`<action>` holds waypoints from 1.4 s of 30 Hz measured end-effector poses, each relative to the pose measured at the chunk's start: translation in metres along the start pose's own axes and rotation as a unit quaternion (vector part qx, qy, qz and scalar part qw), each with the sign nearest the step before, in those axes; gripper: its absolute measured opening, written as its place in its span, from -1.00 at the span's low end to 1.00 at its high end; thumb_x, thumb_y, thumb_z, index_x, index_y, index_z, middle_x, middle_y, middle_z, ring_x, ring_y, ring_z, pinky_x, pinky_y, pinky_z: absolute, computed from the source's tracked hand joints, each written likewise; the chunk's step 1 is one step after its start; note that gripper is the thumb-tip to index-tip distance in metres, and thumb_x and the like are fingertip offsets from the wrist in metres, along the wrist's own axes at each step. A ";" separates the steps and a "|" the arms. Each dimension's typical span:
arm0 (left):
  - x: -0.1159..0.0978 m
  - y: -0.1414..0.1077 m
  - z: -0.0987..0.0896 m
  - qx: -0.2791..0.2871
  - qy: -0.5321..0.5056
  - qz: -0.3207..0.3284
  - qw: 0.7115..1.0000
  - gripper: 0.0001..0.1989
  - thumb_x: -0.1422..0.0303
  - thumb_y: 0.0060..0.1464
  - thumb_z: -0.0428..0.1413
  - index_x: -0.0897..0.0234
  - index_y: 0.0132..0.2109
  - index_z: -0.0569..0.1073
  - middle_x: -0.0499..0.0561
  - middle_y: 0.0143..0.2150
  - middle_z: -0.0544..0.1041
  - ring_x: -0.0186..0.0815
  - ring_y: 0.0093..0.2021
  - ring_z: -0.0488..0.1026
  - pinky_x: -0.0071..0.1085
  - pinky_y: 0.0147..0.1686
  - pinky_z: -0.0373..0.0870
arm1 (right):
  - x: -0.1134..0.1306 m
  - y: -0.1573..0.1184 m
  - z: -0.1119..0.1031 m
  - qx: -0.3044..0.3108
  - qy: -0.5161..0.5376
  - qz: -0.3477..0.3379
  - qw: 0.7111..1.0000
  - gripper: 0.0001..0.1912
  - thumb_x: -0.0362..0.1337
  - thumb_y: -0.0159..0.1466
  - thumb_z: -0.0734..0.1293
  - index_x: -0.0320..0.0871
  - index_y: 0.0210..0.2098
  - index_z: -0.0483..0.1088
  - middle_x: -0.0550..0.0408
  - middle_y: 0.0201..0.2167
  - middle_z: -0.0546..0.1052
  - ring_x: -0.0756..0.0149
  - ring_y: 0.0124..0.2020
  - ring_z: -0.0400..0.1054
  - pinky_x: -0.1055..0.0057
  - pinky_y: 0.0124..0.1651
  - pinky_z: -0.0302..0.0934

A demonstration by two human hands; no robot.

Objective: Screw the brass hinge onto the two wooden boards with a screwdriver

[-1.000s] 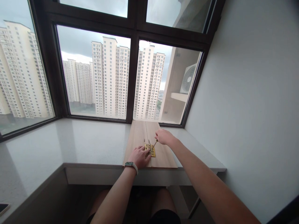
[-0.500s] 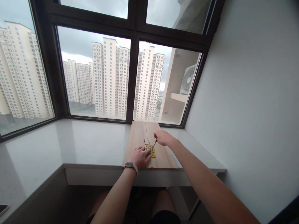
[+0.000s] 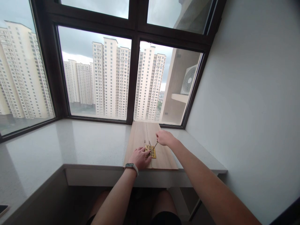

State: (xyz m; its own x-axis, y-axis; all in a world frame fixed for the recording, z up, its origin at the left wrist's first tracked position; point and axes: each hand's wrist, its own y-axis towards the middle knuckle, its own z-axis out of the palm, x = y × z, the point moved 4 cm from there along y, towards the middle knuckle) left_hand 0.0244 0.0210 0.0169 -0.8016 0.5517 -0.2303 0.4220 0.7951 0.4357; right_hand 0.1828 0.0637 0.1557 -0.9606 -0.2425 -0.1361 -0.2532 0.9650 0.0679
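Note:
A gold-coloured hinge lies across the seam between two pale wooden boards. My left hand rests on the boards with its fingers spread, the fingertips pressing on the hinge's left part. My right hand is closed around the handle of a screwdriver; its shaft slants down to the hinge's right half. Small screws are on the boards just beyond the hinge. The screwdriver's tip is too small to make out clearly.
The boards lie on a white windowsill counter, one end against the dark window frame. A white wall rises at the right. Part of a dark flat object shows at the lower left edge.
My right hand has shifted slightly to the right and turned on the screwdriver, covering more of its handle. My left hand has stayed in place.

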 end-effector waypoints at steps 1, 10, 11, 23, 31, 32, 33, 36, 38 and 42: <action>0.000 0.000 0.000 0.001 0.001 0.000 1.000 -0.54 0.01 0.31 -0.02 0.03 0.22 0.48 0.11 0.13 0.52 -0.02 0.19 0.36 -0.10 0.12 0.32 | 0.000 0.000 0.000 0.005 0.000 0.000 1.000 -0.86 -0.24 0.35 0.28 -0.08 -0.18 0.48 -0.07 -0.04 0.56 0.15 -0.10 0.45 0.35 -0.21 0.21; 0.000 0.000 -0.001 0.003 0.001 0.000 1.000 -0.53 0.01 0.32 -0.03 0.05 0.23 0.47 0.13 0.14 0.51 -0.01 0.20 0.36 -0.08 0.13 0.31 | 0.000 0.001 0.004 0.029 0.004 -0.045 0.999 -0.71 -0.49 0.18 0.39 -0.09 -0.12 0.44 0.00 0.01 0.50 0.27 -0.11 0.43 0.46 -0.25 0.13; 0.001 0.000 -0.001 0.003 0.002 0.000 1.000 -0.53 0.01 0.32 -0.03 0.05 0.23 0.48 0.13 0.14 0.52 -0.01 0.20 0.36 -0.08 0.13 0.31 | 0.000 0.001 0.004 0.026 0.005 -0.046 0.999 -0.73 -0.49 0.18 0.39 -0.10 -0.15 0.45 0.01 0.00 0.51 0.28 -0.11 0.43 0.46 -0.24 0.13; 0.001 0.000 0.002 -0.012 0.002 0.006 1.000 -0.55 0.02 0.30 0.00 0.03 0.21 0.48 0.12 0.10 0.53 -0.02 0.17 0.38 -0.10 0.09 0.34 | 0.002 0.001 -0.002 0.013 -0.011 -0.022 1.000 -0.89 -0.27 0.26 0.39 -0.07 -0.21 0.53 -0.01 -0.07 0.59 0.20 -0.09 0.45 0.40 -0.20 0.19; 0.002 0.000 0.002 -0.014 0.001 0.008 1.000 -0.54 0.00 0.31 -0.01 0.02 0.21 0.48 0.11 0.11 0.52 -0.02 0.17 0.38 -0.09 0.10 0.34 | -0.005 0.000 0.004 0.021 -0.025 0.012 0.999 -0.78 -0.21 0.33 0.28 -0.11 -0.13 0.53 -0.13 -0.06 0.58 0.11 -0.08 0.47 0.33 -0.18 0.24; 0.002 0.000 0.002 -0.012 0.002 0.008 1.000 -0.54 0.00 0.31 -0.01 0.02 0.21 0.48 0.11 0.11 0.52 -0.02 0.17 0.38 -0.10 0.10 0.34 | -0.006 0.001 0.005 0.022 -0.025 0.009 0.999 -0.78 -0.21 0.33 0.29 -0.12 -0.12 0.52 -0.13 -0.05 0.57 0.11 -0.08 0.47 0.34 -0.17 0.24; 0.002 0.000 0.002 -0.010 0.003 0.008 1.000 -0.54 0.00 0.31 -0.01 0.02 0.21 0.48 0.11 0.11 0.52 -0.02 0.17 0.38 -0.10 0.10 0.34 | -0.006 0.001 0.006 0.022 -0.025 0.002 0.999 -0.79 -0.21 0.32 0.31 -0.12 -0.11 0.51 -0.13 -0.03 0.55 0.12 -0.07 0.46 0.34 -0.17 0.23; 0.002 0.000 0.001 -0.002 0.005 0.005 1.000 -0.54 0.01 0.31 -0.02 0.03 0.22 0.47 0.11 0.11 0.52 -0.03 0.18 0.37 -0.10 0.12 0.33 | -0.007 0.001 0.007 0.026 -0.025 -0.023 0.999 -0.75 -0.30 0.24 0.38 -0.14 -0.07 0.46 -0.13 0.06 0.49 0.16 -0.08 0.45 0.38 -0.19 0.21; 0.002 0.000 0.001 0.001 0.003 0.002 1.000 -0.53 0.01 0.31 -0.02 0.04 0.23 0.47 0.12 0.12 0.52 -0.03 0.18 0.37 -0.10 0.13 0.32 | -0.007 0.000 0.007 0.032 -0.024 -0.034 0.999 -0.70 -0.40 0.19 0.40 -0.14 -0.07 0.44 -0.11 0.06 0.47 0.18 -0.08 0.45 0.40 -0.20 0.20; 0.002 -0.001 0.001 -0.004 -0.001 0.005 1.000 -0.54 0.01 0.31 -0.02 0.03 0.23 0.47 0.11 0.12 0.52 -0.02 0.19 0.37 -0.09 0.12 0.33 | -0.007 -0.002 0.006 0.019 -0.019 -0.039 0.999 -0.75 -0.45 0.21 0.37 -0.13 -0.12 0.44 -0.06 -0.03 0.52 0.20 -0.06 0.44 0.41 -0.19 0.17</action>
State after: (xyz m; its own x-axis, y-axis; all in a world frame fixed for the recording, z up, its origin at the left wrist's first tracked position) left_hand 0.0228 0.0220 0.0154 -0.7967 0.5600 -0.2273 0.4268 0.7876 0.4445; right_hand 0.1906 0.0644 0.1509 -0.9331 -0.3130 -0.1770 -0.3212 0.9468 0.0193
